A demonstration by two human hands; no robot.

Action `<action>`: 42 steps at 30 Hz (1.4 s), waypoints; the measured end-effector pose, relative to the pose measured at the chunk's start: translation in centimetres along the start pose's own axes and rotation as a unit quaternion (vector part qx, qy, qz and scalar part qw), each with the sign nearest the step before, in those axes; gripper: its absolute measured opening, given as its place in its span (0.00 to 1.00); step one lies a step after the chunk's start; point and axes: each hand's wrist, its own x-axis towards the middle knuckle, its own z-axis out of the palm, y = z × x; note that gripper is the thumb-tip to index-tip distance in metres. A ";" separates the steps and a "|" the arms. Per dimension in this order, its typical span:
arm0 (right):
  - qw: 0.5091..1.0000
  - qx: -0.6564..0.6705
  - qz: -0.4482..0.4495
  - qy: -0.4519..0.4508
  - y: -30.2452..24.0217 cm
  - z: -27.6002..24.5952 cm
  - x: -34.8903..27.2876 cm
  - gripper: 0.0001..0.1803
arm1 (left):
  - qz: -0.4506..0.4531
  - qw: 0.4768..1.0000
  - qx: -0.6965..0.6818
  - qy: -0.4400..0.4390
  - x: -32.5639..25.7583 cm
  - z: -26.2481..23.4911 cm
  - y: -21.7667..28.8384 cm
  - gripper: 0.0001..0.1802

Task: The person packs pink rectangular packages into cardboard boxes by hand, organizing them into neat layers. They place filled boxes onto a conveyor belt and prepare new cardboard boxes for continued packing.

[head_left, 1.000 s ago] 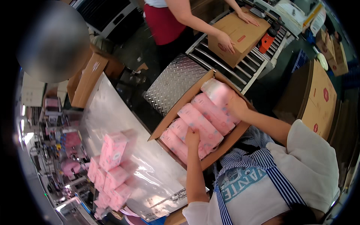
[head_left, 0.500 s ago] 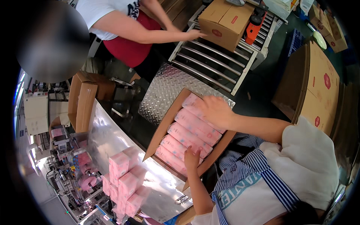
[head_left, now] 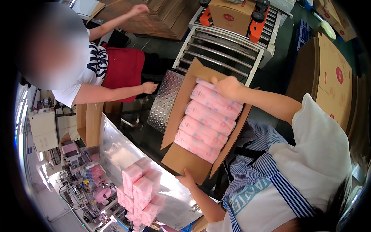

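Note:
An open cardboard box [head_left: 181, 158] lies tilted between me and the roller conveyor, filled with a row of pink wrapped packs [head_left: 205, 123]. My left hand [head_left: 187, 179] grips the box's near bottom edge, right beside the shiny metal table. My right hand [head_left: 228, 87] is curled over the far end of the box, on the top pink pack at the flap. My white shirt and striped apron fill the lower right.
A roller conveyor [head_left: 224, 50] carries a closed carton [head_left: 232, 15] just beyond the box. A co-worker in a red apron [head_left: 123, 69] stands at left, one hand [head_left: 148, 87] near a diamond-plate step [head_left: 166, 100]. Pink packs [head_left: 141, 189] are stacked on the metal table [head_left: 119, 150]. Flat cartons [head_left: 332, 77] lean at right.
My left hand has come off the packs and now grips the box's near edge. The box sits closer to the conveyor. The co-worker has let go of the carton and reaches for stacked cardboard.

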 end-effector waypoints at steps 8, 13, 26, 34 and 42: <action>0.909 -0.142 -0.303 -0.249 3.5 1.8 -3.5 0.50 | 0.320 0.932 0.024 -0.168 -2.8 5.5 11.6 0.34; 0.933 -0.083 -0.266 -0.229 1.9 1.4 0.5 0.35 | 0.384 0.869 0.030 -0.309 2.3 6.4 10.8 0.36; 0.883 -0.113 -0.300 0.342 0.2 3.6 6.4 0.25 | 0.038 0.913 -0.374 -0.156 -1.7 13.8 6.8 0.42; 0.973 -0.036 -0.040 0.225 9.7 5.1 7.3 0.24 | -0.186 0.704 -0.600 -0.333 -0.9 14.3 10.8 0.36; 0.956 0.037 0.061 0.283 20.0 -7.1 21.9 0.27 | -0.151 0.751 -0.560 -0.315 -3.1 20.9 31.0 0.37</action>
